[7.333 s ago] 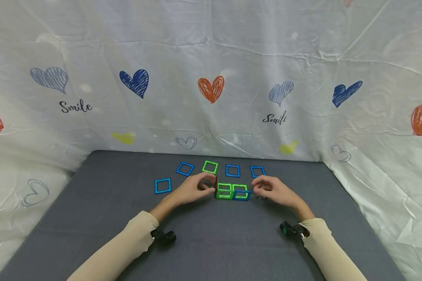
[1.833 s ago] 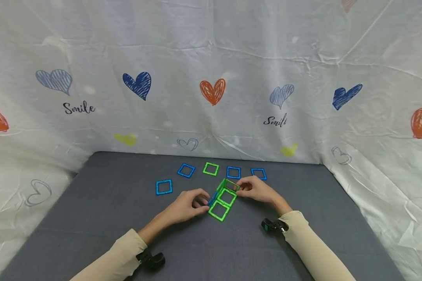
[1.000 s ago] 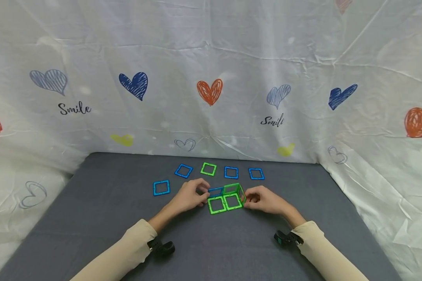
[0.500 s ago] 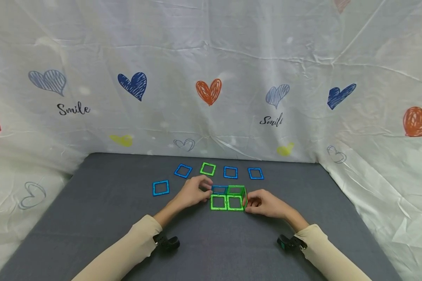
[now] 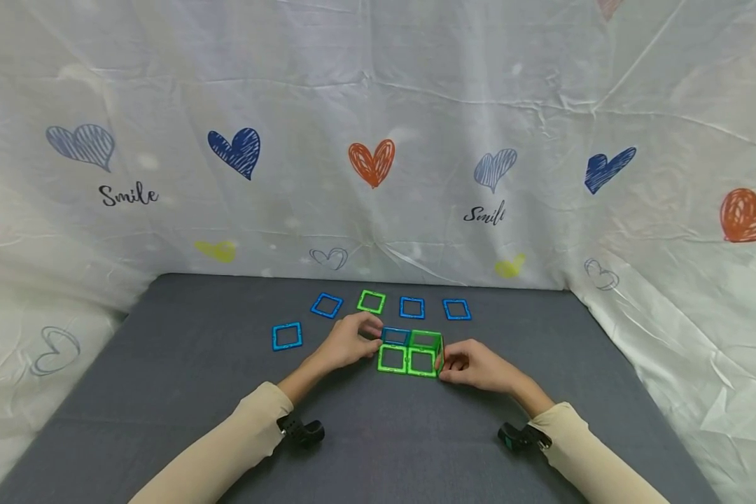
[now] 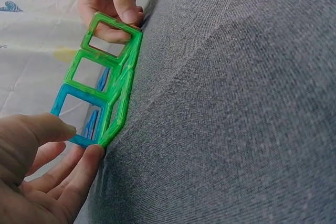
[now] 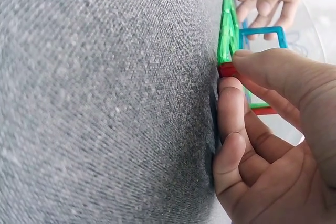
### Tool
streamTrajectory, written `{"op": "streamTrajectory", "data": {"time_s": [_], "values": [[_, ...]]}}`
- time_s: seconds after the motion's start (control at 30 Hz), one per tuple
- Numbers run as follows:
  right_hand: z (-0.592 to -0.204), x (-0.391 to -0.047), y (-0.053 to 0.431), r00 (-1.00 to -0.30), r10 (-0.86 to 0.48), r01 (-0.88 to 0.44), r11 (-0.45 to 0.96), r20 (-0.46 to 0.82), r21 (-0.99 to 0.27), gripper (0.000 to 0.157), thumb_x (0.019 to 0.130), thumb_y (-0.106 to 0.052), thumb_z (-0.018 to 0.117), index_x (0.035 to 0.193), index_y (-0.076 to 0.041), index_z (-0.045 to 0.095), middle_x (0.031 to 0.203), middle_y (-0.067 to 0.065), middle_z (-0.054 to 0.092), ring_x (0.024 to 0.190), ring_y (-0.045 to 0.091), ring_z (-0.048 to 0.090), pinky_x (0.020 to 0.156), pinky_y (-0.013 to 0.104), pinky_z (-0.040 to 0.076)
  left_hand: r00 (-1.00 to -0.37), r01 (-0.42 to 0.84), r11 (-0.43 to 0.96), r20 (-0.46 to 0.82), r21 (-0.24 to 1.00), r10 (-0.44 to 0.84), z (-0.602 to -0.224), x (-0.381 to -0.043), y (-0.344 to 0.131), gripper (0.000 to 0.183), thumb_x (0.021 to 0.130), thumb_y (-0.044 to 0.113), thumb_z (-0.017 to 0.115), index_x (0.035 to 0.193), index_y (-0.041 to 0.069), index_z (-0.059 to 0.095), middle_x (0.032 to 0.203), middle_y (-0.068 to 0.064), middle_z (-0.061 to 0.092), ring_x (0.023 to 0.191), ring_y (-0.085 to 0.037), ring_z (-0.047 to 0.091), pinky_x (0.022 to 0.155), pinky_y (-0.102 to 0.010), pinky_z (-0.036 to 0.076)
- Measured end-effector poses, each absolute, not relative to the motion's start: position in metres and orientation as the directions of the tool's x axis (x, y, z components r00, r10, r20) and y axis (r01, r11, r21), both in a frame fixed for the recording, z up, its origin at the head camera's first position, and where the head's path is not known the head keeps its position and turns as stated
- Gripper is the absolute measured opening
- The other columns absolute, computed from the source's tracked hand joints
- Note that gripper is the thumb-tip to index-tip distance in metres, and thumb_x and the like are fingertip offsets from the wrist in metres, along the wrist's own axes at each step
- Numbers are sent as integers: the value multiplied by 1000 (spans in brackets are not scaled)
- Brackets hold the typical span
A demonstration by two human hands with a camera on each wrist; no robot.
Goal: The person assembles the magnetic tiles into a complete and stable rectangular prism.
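Observation:
In the head view a joined set of square magnetic tiles stands mid-table, between the hands. Two green tiles (image 5: 393, 358) lie flat side by side. Behind them a blue tile (image 6: 59, 98) and a green tile (image 6: 73, 72) stand upright, and a red tile (image 7: 229, 69) closes the right end. My left hand (image 5: 348, 341) pinches the blue tile's outer edge between thumb and fingers. At the other end my right hand (image 5: 479, 365) holds the red tile's edge between thumb and forefinger, its other fingers curled beneath.
Behind the set, loose square tiles lie flat in a row: a green tile (image 5: 371, 302) and several blue tiles (image 5: 412, 307). Another blue tile (image 5: 287, 337) lies left of my left hand. A white printed curtain (image 5: 378, 231) hangs at the grey table's (image 5: 378, 448) back edge.
Since the oldest frame the tile set has been turned round, so its red end now faces right and its upright tiles stand at the back. Over the last half second it barely shifts.

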State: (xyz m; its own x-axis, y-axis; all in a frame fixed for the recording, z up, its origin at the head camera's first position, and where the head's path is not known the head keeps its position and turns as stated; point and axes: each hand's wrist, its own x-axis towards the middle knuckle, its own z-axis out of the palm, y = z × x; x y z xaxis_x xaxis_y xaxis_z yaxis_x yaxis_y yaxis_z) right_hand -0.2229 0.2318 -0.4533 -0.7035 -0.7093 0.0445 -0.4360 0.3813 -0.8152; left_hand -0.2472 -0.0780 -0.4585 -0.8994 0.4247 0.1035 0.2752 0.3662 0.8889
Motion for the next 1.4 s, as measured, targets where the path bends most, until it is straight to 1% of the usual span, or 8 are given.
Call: {"op": "streamTrajectory", "data": {"time_s": [0.17, 0.47, 0.6, 0.8, 0.93, 1.07, 1.17, 1.4], "values": [[-454, -226, 233, -712, -701, -435, 390, 44, -812, 8, 95, -7, 73, 101, -2, 72, 85, 5, 70, 70, 17, 62, 62, 27, 51, -899, 278, 367, 106, 887, 425, -459, -248, -77, 28, 93, -1, 72, 120, -1, 65, 107, -13, 70, 73, -20, 72, 58, -33, 56], [-455, -231, 238, -730, -682, -428, 409, 42, -806, 7, 95, -4, 73, 102, -1, 72, 87, 6, 70, 71, 16, 63, 63, 27, 51, -901, 291, 381, 118, 878, 417, -461, -254, -74, 28, 92, 0, 73, 120, -1, 67, 106, -13, 71, 71, -16, 70, 60, -32, 57], [-455, -233, 239, -734, -678, -422, 411, 39, -808, 8, 95, -3, 73, 102, -1, 72, 87, 7, 70, 71, 16, 63, 64, 27, 51, -903, 296, 397, 119, 869, 412, -461, -256, -72, 27, 92, 1, 73, 119, 0, 67, 105, -11, 71, 70, -14, 69, 60, -31, 56], [-456, -236, 240, -738, -674, -420, 410, 41, -810, 8, 95, -4, 73, 102, -1, 72, 87, 8, 69, 70, 15, 60, 64, 26, 49, -906, 294, 402, 120, 867, 405, -460, -258, -70, 26, 92, 1, 74, 117, 1, 68, 104, -10, 72, 69, -14, 69, 59, -31, 55], [-457, -238, 241, -736, -676, -418, 403, 43, -814, 8, 95, -5, 72, 103, -2, 72, 87, 6, 69, 71, 17, 61, 64, 27, 50, -902, 293, 378, 123, 878, 414, -460, -258, -72, 27, 92, 0, 73, 118, 0, 67, 106, -11, 71, 71, -16, 70, 61, -31, 56], [-458, -239, 240, -732, -679, -421, 398, 47, -815, 8, 96, -3, 71, 104, -2, 72, 90, 5, 70, 75, 21, 64, 68, 29, 52, -887, 303, 333, 136, 893, 441, -463, -255, -80, 28, 93, -2, 72, 120, -3, 65, 108, -13, 69, 76, -20, 72, 64, -33, 57], [-457, -239, 240, -728, -684, -430, 396, 52, -811, 8, 96, -3, 71, 104, -1, 71, 89, 5, 70, 76, 22, 65, 68, 30, 53, -874, 323, 328, 147, 888, 464, -466, -252, -90, 28, 93, -1, 72, 120, -3, 64, 108, -11, 69, 79, -20, 72, 65, -32, 57], [-457, -239, 239, -731, -680, -429, 402, 49, -809, 8, 96, -3, 72, 103, 0, 70, 85, 7, 68, 70, 14, 60, 64, 27, 50, -850, 381, 356, 172, 853, 498, -468, -244, -117, 26, 95, 2, 72, 120, -2, 64, 107, -9, 69, 80, -16, 72, 65, -31, 57]]}}
